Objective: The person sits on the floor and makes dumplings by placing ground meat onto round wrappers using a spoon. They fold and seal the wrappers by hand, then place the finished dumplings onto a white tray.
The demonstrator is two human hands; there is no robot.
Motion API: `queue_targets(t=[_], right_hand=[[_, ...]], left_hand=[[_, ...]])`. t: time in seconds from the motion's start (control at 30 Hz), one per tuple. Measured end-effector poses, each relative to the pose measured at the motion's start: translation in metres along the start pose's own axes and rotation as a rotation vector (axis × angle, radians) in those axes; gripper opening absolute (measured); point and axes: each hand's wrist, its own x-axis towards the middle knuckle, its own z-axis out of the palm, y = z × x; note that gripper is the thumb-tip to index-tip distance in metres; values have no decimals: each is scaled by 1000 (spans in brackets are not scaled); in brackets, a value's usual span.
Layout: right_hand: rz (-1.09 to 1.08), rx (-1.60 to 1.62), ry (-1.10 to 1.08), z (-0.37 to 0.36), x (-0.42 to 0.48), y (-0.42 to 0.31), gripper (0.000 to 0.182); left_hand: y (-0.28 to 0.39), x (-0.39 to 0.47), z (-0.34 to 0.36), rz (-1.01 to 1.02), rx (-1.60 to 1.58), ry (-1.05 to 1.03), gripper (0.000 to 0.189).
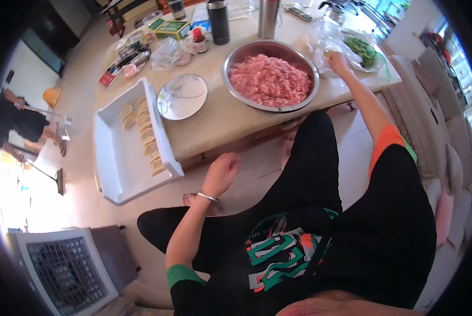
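Note:
My right hand (338, 64) reaches to a clear plastic bag (326, 45) at the table's right, its fingertips at something pale there; whether they grip it is unclear. Beside the bag lie green chopped vegetables (360, 51) on plastic. My left hand (225, 172), loosely curled, hangs before the table edge; its palm is hidden. A steel bowl (317, 81) of raw minced meat (270, 81) stands between the hands, farther back. To its left are a white plate (182, 97) and a white plastic drawer tray (113, 166), which holds folded dumplings (144, 122) mostly along its right side.
At the back stand a black flask (219, 23), a steel flask (268, 19), a red-capped bottle (199, 40) and a green-yellow box (172, 29). A phone-like handset (300, 14) lies behind. A person (23, 122) with a broom is at far left; a fan heater-like unit (68, 268) stands lower left.

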Motion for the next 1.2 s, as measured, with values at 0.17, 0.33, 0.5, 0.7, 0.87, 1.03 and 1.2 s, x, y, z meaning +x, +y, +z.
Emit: queue_targets(t=[0.17, 0.33, 0.5, 0.7, 0.87, 1.03, 1.2], right_hand=[[-37, 171, 67, 54, 39, 46, 22], [38, 284, 73, 82, 82, 126, 22], [-23, 208, 113, 85, 77, 100, 28], [119, 788, 316, -5, 24, 56, 31], [-24, 1050, 270, -151, -112, -4, 25], [-210, 897, -588, -208, -206, -101, 11], [-800, 601, -212, -173, -238, -164, 12]], left_hand=[[-1, 0, 1, -7, 41, -33, 19], [-7, 8, 4, 38, 1, -37, 18], [-4, -3, 1, 3, -15, -18, 18], [-3, -7, 2, 15, -83, -17, 17], [28, 2, -5, 98, -402, -167, 14], [73, -3, -7, 37, -864, -664, 26], [110, 5, 3, 2, -1199, -816, 55]])
